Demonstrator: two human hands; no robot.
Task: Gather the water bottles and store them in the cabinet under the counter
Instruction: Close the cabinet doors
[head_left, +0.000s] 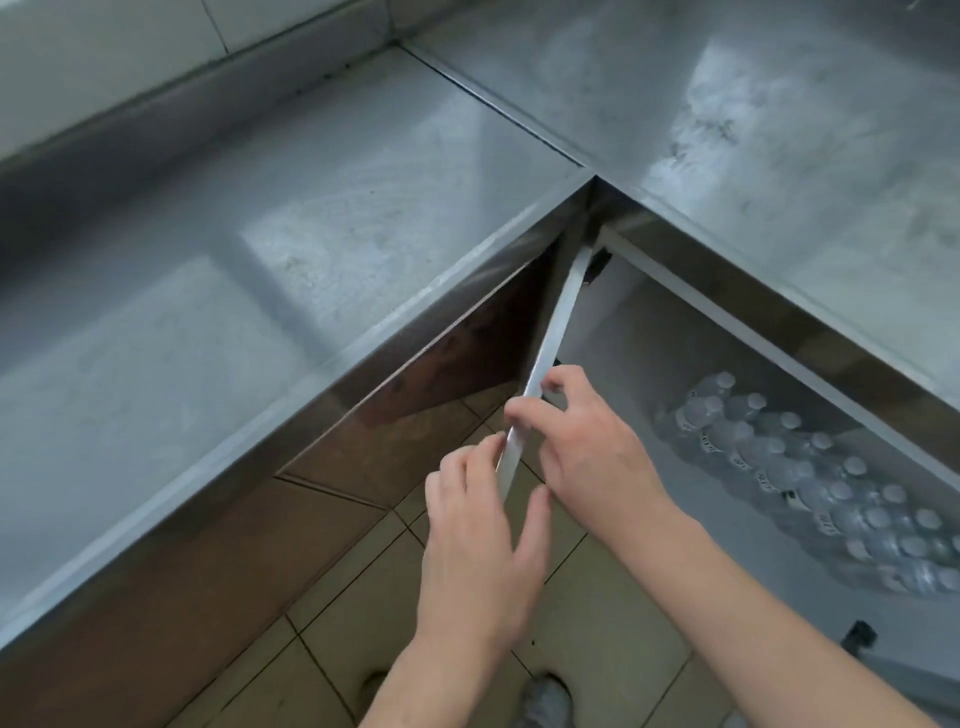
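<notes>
Water bottles (810, 483) lie packed in rows inside the cabinet (649, 353) under the counter (260, 260), caps toward me, on the right side of the open compartment. From here I see none left on the steel top, so I judge the gathering and storing done and only the closing of the cabinet door (545, 353) left. That door stands open, edge-on to me, swung out from its hinge near the inner corner where the two runs of counter meet. My right hand (587, 447) pinches the door's thin top edge between thumb and curled fingers; my left hand (483, 535) sits just beside it with fingers mostly straight, fingertips touching the same edge on the outer face, gripping nothing as far as I can tell. Room is tight: the door hangs between the dark front panel of the left counter run and the cabinet mouth, and the counter lip overhangs both. To shut it I expect the door must sweep rightward across the opening, so my right fingers on the inner side should come clear before the edge meets the frame. The tiled floor (597, 649) below is free for stepping back, with my shoes (545, 696) close under the hands.
</notes>
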